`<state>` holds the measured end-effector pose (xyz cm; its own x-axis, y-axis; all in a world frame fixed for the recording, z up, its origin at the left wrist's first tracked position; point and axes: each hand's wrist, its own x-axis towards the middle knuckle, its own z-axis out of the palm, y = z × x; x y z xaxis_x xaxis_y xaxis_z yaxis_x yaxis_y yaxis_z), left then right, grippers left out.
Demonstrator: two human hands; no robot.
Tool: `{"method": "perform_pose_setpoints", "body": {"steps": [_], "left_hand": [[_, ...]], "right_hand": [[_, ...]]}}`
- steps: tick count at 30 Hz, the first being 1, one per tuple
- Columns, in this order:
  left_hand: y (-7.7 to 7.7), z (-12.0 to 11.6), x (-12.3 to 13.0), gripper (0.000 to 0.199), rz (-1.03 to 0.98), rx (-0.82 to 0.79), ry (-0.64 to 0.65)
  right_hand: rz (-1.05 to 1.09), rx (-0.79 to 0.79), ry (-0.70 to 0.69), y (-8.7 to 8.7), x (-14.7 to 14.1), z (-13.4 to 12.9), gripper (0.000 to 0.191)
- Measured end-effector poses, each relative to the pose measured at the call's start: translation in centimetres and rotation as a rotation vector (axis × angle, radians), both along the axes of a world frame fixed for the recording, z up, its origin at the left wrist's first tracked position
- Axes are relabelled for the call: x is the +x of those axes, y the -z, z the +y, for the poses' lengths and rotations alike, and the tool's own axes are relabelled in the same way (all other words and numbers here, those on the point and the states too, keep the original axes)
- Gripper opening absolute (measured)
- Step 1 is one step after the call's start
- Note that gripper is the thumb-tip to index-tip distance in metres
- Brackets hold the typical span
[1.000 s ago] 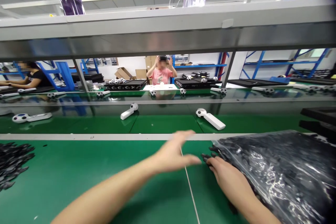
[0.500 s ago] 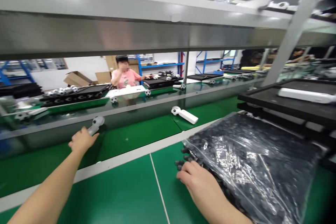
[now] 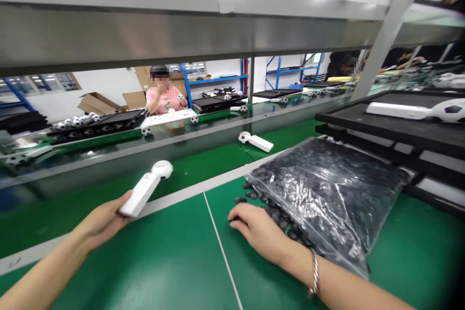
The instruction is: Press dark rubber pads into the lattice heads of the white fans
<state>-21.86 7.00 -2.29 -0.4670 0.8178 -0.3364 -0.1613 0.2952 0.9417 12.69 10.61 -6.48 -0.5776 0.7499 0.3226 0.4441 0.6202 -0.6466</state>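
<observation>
My left hand [image 3: 103, 223] is closed around the lower end of a white handheld piece [image 3: 140, 194] with a round soccer-ball head, held tilted above the bench edge. My right hand [image 3: 258, 230] rests low over the green bench [image 3: 174, 261], thumb and fingers pinched together. Whatever may be between those fingertips is too small to make out. Beside it, small black parts [image 3: 278, 215] spill from the open side of a clear plastic bag [image 3: 327, 189] full of them. Another white piece with a soccer-ball head [image 3: 259, 143] lies on the green conveyor belt [image 3: 203, 164].
Stacked black trays [image 3: 348, 114] stand at the right, a white piece [image 3: 399, 110] on top. A metal shelf beam [image 3: 181, 29] spans overhead, and a slanted post [image 3: 381, 38] rises at right. Across the line sits a co-worker [image 3: 165, 97] by trays of ball-headed pieces [image 3: 78, 121].
My left hand has taken the white piece off the belt and drawn it nearer, toward the bench. My right hand has shifted slightly left, its fingers now pinched beside the black parts.
</observation>
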Motion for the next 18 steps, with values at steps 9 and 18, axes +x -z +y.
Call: {"method": "perform_pose_setpoints", "body": {"steps": [9,18], "left_hand": [[1.0,-12.3,8.9,0.048,0.483,-0.19,0.422],[1.0,-7.7,14.6,0.071,1.441,-0.007,0.658]], "right_hand": [[0.306,-0.303,-0.093,-0.1,-0.4,-0.4,0.009],[0.382,-0.314,-0.143,-0.4,-0.8,-1.7,0.014]]}}
